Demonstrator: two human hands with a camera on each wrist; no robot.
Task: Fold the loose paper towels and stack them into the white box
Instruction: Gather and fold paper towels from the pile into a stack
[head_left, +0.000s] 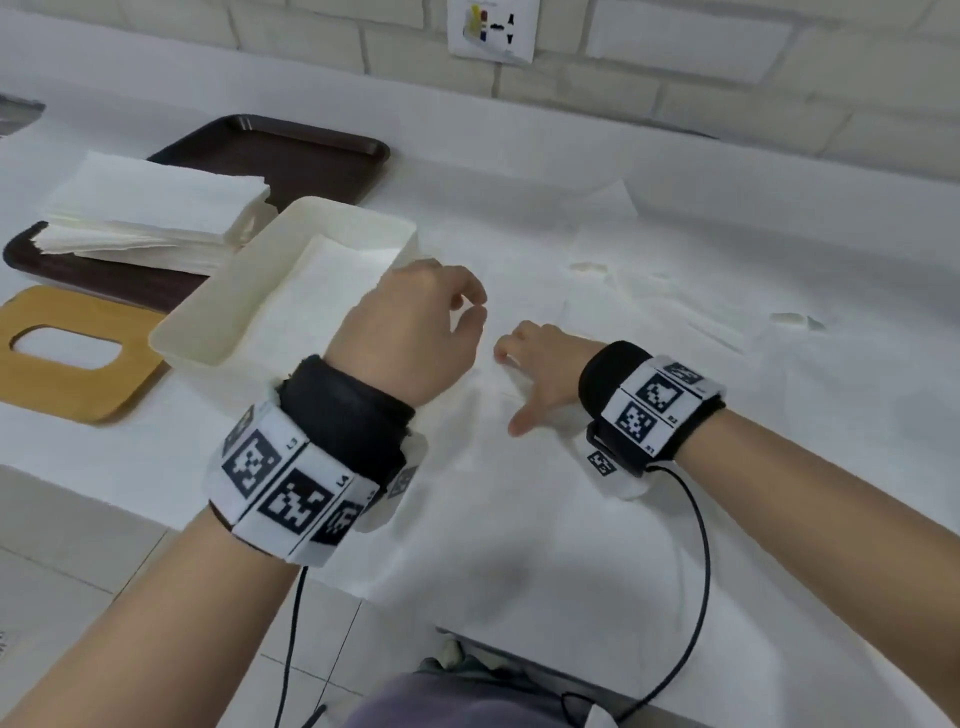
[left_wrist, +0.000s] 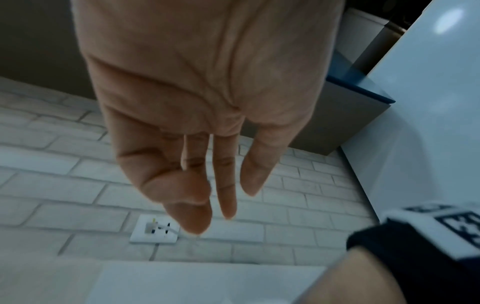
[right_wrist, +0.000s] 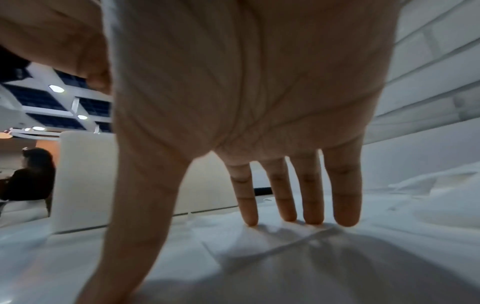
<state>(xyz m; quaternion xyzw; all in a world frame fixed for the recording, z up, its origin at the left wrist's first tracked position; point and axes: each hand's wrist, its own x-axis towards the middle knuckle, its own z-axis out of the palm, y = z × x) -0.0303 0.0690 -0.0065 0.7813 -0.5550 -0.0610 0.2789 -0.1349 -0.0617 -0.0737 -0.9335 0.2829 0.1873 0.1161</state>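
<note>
The right hand (head_left: 540, 364) presses straight fingertips (right_wrist: 314, 220) on a loose paper towel (head_left: 519, 467) lying flat on the worktop (head_left: 779, 208), beside the white box (head_left: 218, 312). The left hand (head_left: 415, 322) hovers above, fingers slack, holding nothing. The thin sheet could slide or wrinkle under uneven pressure, giving a crooked fold.

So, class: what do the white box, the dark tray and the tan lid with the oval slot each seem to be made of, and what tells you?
White box: likely matte plastic; smooth, rounded, moulded-looking walls.
Dark tray: probably plastic, slightly glossy brown; raised rim catches a faint sheen.
Tan lid: looks like wood or bamboo; warm colour and faint grain, though a printed finish is possible.
</note>
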